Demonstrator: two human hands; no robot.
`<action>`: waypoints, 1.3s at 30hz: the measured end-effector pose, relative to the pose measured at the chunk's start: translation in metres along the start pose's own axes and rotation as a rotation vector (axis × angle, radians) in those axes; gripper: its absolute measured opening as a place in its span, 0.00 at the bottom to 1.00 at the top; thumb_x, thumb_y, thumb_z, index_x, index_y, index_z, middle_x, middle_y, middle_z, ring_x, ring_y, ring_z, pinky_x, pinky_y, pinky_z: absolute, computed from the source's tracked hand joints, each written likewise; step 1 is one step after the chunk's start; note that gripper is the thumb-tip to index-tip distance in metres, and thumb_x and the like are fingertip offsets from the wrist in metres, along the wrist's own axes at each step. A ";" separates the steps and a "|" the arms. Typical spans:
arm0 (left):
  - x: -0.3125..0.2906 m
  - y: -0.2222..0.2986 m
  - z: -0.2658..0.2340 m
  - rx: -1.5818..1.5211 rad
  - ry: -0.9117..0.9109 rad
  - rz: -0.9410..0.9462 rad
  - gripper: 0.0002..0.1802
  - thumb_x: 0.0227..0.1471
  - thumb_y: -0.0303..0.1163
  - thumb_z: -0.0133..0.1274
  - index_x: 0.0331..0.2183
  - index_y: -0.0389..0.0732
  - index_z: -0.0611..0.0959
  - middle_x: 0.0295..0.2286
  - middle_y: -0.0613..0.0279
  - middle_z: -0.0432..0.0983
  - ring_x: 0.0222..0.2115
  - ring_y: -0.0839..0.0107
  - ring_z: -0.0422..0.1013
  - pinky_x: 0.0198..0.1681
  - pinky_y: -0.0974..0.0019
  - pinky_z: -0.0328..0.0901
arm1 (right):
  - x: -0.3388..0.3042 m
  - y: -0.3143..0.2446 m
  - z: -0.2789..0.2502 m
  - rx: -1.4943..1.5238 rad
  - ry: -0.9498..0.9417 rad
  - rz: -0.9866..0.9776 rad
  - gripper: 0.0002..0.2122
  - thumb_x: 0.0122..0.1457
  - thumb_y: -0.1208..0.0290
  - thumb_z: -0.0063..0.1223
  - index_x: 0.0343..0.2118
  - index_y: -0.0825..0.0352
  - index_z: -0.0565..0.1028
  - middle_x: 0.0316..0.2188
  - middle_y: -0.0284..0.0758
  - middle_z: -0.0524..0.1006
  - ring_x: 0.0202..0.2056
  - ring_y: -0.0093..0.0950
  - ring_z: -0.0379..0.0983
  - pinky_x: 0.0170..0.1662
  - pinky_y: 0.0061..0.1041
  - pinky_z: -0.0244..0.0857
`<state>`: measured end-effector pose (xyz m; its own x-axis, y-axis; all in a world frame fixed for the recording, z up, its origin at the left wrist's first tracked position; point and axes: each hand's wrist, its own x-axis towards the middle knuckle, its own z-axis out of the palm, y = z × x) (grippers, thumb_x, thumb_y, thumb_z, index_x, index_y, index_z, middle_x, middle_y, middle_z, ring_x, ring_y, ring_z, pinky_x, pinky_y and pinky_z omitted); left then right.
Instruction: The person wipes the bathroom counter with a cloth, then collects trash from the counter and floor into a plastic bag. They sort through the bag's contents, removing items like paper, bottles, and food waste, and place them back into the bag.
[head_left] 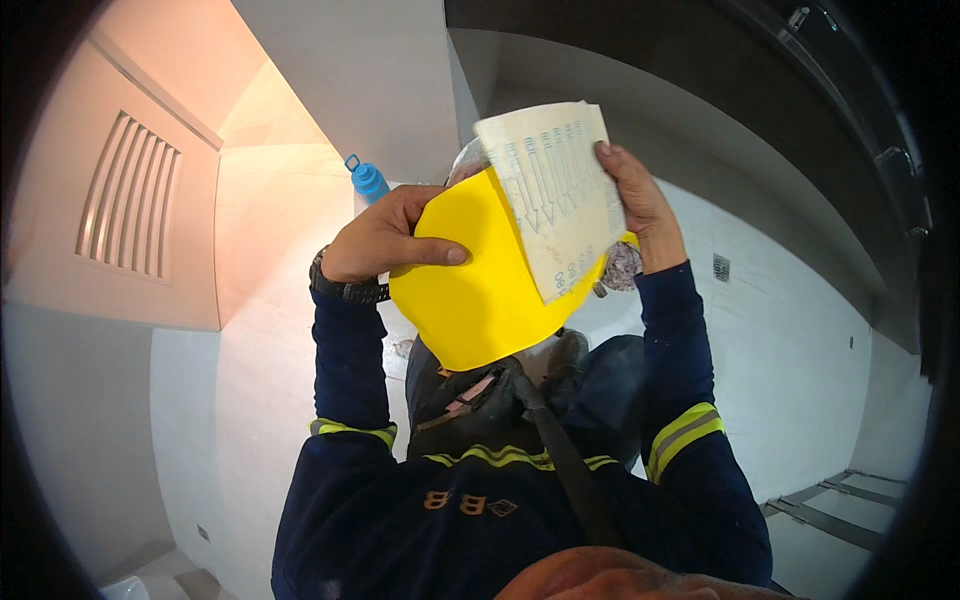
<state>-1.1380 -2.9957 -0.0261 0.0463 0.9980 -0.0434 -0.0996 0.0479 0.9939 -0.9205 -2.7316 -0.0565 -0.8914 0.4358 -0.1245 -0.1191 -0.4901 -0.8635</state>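
The left hand is holding a yellow sheet. Its thumb lies flat on top of the sheet, and the other fingers are mostly hidden. The yellow sheet reaches from the left hand across toward the right hand, and its lower edge hangs lower than both hands. The right hand is pinching the right edge of a cream paper with blue arrows on it. Its thumb is on top, and its other fingers are hard to see. The cream paper is between the two hands, tilted, and covers part of the yellow sheet. I cannot tell if they are two sheets or one folded sheet.

A black watch goes around the left wrist. A blue bottle with a loop on top stands just past the left hand. A pale round thing peeks out past the left hand's fingers, mostly hidden by the papers. A gray, speckled bundle is just beside the right wrist. Farther out to the right of the right hand, a small drain cover sits in the pale floor. Well to the left of the left hand is a slatted vent.
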 end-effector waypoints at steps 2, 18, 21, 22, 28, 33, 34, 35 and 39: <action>0.004 0.004 0.002 -0.006 -0.030 0.026 0.32 0.49 0.34 0.70 0.54 0.35 0.78 0.45 0.55 0.83 0.42 0.65 0.81 0.50 0.66 0.73 | 0.009 0.010 -0.014 0.204 -0.137 0.106 0.21 0.61 0.65 0.63 0.53 0.73 0.75 0.48 0.46 0.81 0.44 0.31 0.83 0.40 0.29 0.81; 0.038 -0.064 0.057 -0.292 0.605 0.295 0.33 0.69 0.54 0.40 0.63 0.38 0.67 0.55 0.50 0.72 0.52 0.64 0.73 0.56 0.60 0.68 | 0.011 0.011 0.038 -0.140 -0.003 -0.265 0.24 0.59 0.64 0.66 0.53 0.73 0.73 0.46 0.44 0.81 0.44 0.29 0.82 0.46 0.28 0.78; 0.051 -0.090 0.057 -0.552 0.545 0.422 0.31 0.68 0.51 0.42 0.61 0.38 0.67 0.53 0.53 0.74 0.48 0.67 0.76 0.48 0.62 0.73 | 0.008 0.019 0.065 -0.281 0.039 -0.195 0.24 0.58 0.61 0.67 0.52 0.72 0.75 0.43 0.41 0.82 0.39 0.24 0.82 0.45 0.25 0.76; 0.059 -0.101 0.058 -0.728 0.513 0.449 0.30 0.68 0.50 0.43 0.60 0.38 0.68 0.52 0.54 0.74 0.46 0.67 0.77 0.46 0.62 0.75 | 0.011 0.025 0.073 -0.331 0.029 -0.186 0.24 0.58 0.61 0.67 0.52 0.72 0.75 0.43 0.40 0.82 0.39 0.24 0.82 0.44 0.25 0.75; 0.049 -0.066 0.056 -0.365 0.635 0.304 0.31 0.67 0.52 0.45 0.60 0.38 0.68 0.52 0.52 0.74 0.46 0.66 0.77 0.46 0.63 0.75 | 0.015 0.028 0.069 -0.652 0.143 -0.200 0.26 0.57 0.59 0.68 0.53 0.70 0.74 0.43 0.40 0.82 0.42 0.26 0.81 0.46 0.26 0.73; 0.023 -0.065 0.056 -0.299 0.615 0.318 0.47 0.59 0.69 0.44 0.62 0.38 0.66 0.55 0.50 0.72 0.51 0.64 0.74 0.55 0.60 0.70 | 0.018 0.028 0.063 -0.804 0.180 -0.371 0.33 0.55 0.58 0.69 0.60 0.69 0.68 0.49 0.44 0.79 0.48 0.32 0.79 0.51 0.32 0.72; 0.020 -0.067 0.056 -0.277 0.575 0.300 0.47 0.59 0.69 0.44 0.62 0.37 0.66 0.55 0.50 0.71 0.52 0.64 0.74 0.55 0.60 0.69 | 0.019 0.030 0.063 -0.860 0.180 -0.413 0.34 0.55 0.58 0.69 0.61 0.68 0.67 0.50 0.45 0.79 0.49 0.33 0.79 0.52 0.33 0.72; 0.017 -0.067 0.056 -0.259 0.534 0.283 0.47 0.59 0.69 0.44 0.62 0.37 0.65 0.55 0.50 0.71 0.52 0.63 0.74 0.56 0.60 0.69 | 0.019 0.031 0.061 -0.867 0.175 -0.405 0.34 0.55 0.59 0.69 0.61 0.68 0.67 0.50 0.43 0.78 0.49 0.32 0.78 0.52 0.32 0.72; 0.020 -0.053 0.060 -0.530 0.527 0.336 0.43 0.62 0.63 0.46 0.60 0.35 0.66 0.53 0.49 0.72 0.50 0.64 0.75 0.55 0.61 0.70 | 0.023 0.029 0.048 -0.873 0.182 -0.455 0.32 0.56 0.61 0.68 0.60 0.68 0.68 0.50 0.42 0.79 0.48 0.31 0.78 0.52 0.29 0.71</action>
<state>-1.0722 -2.9811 -0.0732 -0.5293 0.8451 0.0745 -0.4882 -0.3752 0.7880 -0.9653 -2.7719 -0.0606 -0.7519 0.5885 0.2970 -0.0040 0.4465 -0.8948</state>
